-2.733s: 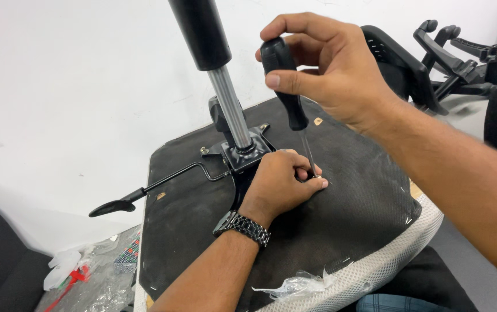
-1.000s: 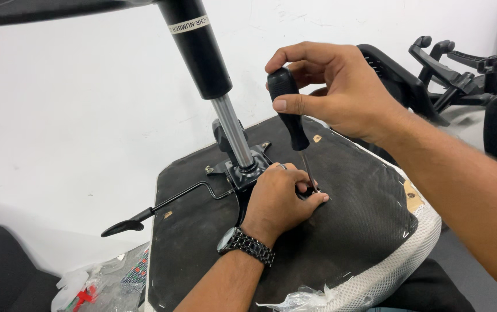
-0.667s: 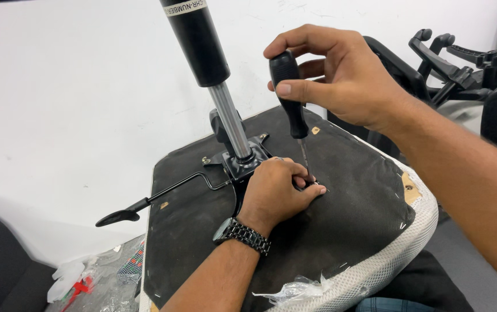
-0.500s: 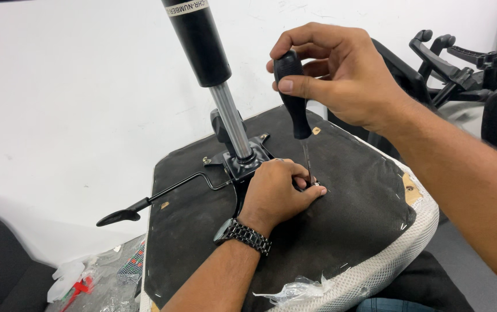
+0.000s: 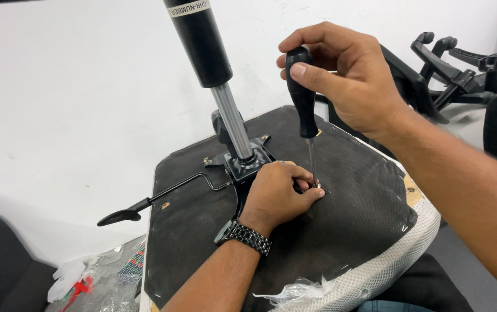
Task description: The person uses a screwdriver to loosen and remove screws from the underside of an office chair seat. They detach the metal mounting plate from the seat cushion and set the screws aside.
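At the far left, crumpled clear plastic wrapping (image 5: 95, 277) with a bit of red in it is lying low beside the upturned chair seat (image 5: 346, 231), whose black fabric underside is facing up and whose white mesh edge is showing along the near right rim. A thin black adjustment lever (image 5: 144, 203) is sticking out leftward from the metal mechanism plate (image 5: 242, 164) bolted at the seat's middle, and a gas lift cylinder (image 5: 213, 75), black above and silver below, is rising tilted from that plate toward the top of the view. Just right of the plate, the left hand (image 5: 277, 193), with a dark metal wristwatch (image 5: 242, 237) on its wrist, is resting on the seat with its fingers curled in, pinching around the spot where the tool tip is meeting the fabric; whatever small part sits there is too hidden to tell. The screwdriver (image 5: 305, 110) is standing nearly upright, its tip down at those fingertips. The right hand (image 5: 346, 81) is gripping its black handle firmly from above, thumb pressed along the side. Behind it at far right, black chair parts (image 5: 462, 63) are lying against the white wall.
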